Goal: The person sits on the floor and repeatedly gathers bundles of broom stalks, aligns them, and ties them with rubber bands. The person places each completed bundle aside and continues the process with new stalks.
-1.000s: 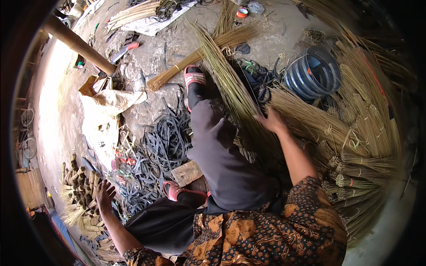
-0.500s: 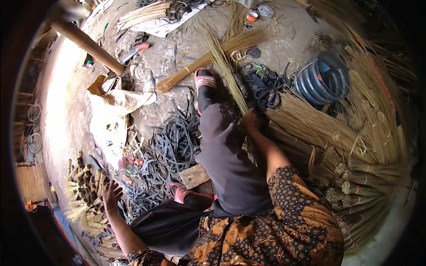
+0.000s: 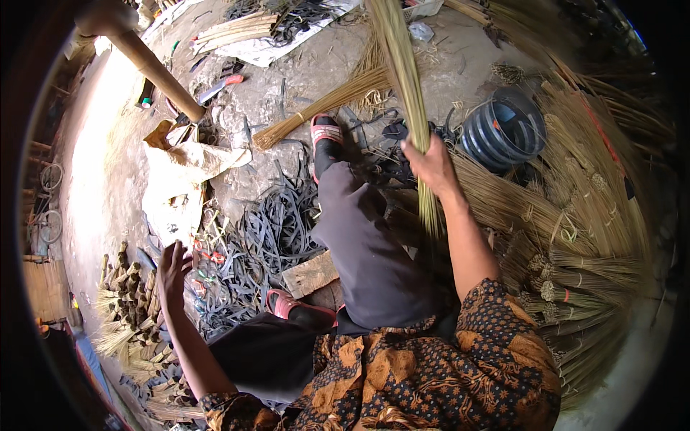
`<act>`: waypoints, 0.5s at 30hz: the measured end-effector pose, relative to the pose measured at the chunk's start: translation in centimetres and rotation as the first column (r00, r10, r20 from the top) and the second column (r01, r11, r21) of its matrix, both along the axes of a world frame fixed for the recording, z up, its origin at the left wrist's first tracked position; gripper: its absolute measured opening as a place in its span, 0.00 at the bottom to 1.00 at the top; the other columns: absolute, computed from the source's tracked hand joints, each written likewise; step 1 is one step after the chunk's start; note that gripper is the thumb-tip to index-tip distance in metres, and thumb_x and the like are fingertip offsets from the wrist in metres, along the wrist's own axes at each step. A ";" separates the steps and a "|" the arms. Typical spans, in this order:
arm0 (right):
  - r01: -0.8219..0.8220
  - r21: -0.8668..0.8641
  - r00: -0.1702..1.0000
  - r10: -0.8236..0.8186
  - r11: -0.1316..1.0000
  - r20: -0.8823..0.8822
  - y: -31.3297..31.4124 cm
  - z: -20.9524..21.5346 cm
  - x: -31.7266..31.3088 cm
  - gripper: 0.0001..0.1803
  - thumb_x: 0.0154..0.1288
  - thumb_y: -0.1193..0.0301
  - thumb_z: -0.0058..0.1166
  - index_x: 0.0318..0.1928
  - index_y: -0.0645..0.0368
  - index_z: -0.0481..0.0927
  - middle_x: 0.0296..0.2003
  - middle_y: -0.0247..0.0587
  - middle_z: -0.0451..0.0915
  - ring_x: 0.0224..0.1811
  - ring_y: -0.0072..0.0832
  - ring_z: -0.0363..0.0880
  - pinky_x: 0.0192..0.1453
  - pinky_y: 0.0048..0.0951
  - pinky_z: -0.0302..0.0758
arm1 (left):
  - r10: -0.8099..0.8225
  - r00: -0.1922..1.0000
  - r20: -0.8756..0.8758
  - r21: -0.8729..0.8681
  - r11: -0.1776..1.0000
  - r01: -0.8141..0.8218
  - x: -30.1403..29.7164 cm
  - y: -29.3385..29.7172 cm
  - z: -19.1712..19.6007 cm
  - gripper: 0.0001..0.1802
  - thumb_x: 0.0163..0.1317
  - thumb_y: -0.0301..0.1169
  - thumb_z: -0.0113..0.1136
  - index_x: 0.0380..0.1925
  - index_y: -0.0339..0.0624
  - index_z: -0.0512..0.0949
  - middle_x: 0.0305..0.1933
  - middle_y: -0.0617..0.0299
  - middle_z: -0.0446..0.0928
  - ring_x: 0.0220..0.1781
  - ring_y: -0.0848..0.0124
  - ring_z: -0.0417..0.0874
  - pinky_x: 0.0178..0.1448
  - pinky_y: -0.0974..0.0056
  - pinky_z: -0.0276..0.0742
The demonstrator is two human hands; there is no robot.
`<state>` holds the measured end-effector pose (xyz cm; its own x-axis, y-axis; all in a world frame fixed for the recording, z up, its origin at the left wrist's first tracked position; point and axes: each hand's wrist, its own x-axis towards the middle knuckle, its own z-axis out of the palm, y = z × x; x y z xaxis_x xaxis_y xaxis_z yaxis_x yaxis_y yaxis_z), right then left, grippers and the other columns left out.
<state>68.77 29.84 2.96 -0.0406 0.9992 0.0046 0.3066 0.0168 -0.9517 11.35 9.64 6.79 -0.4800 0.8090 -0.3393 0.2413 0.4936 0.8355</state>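
My right hand point(image 3: 433, 167) is closed round a long bundle of yellow-green straw point(image 3: 411, 79), raised nearly upright in front of my right knee. The bundle's top runs past the upper edge, and its lower ends hang below my fist. To the left, my left hand point(image 3: 173, 271) hovers empty, its fingers loosely bent and apart. Close by it are a tangle of dark flat strips point(image 3: 262, 241) and several short tied straw bundles point(image 3: 133, 287). Beyond my forward foot lies another straw bundle point(image 3: 327, 104), tied near its left end and flat on the ground.
A dark ribbed bucket point(image 3: 503, 133) stands at the right, among large heaps of straw point(image 3: 575, 187). A knife with a red handle point(image 3: 221, 87) lies near a bamboo pole point(image 3: 154, 72). There is a pale sack point(image 3: 180, 179) at the left and a wooden block point(image 3: 310, 273) between my feet.
My right hand has lifted the straw bundle upward from beside my knee, and it now stands more upright. My left hand has risen slightly, its fingers more bent.
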 end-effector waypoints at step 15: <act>-0.349 0.742 0.726 0.666 0.573 -0.173 -7.0 23.6 -20.1 0.14 0.72 0.73 0.64 0.55 0.63 0.81 0.32 0.30 0.83 0.33 0.14 0.81 0.39 0.18 0.77 | -0.483 0.863 -0.148 0.619 0.635 0.462 25.7 8.6 13.5 0.32 0.56 0.33 0.75 0.60 0.33 0.75 0.50 0.46 0.84 0.55 0.58 0.85 0.61 0.54 0.80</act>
<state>48.65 22.87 26.53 -0.3755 0.5431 0.7510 -0.3472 0.6689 -0.6573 37.09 18.23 20.33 0.0290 0.9502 0.3102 0.2647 -0.3066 0.9143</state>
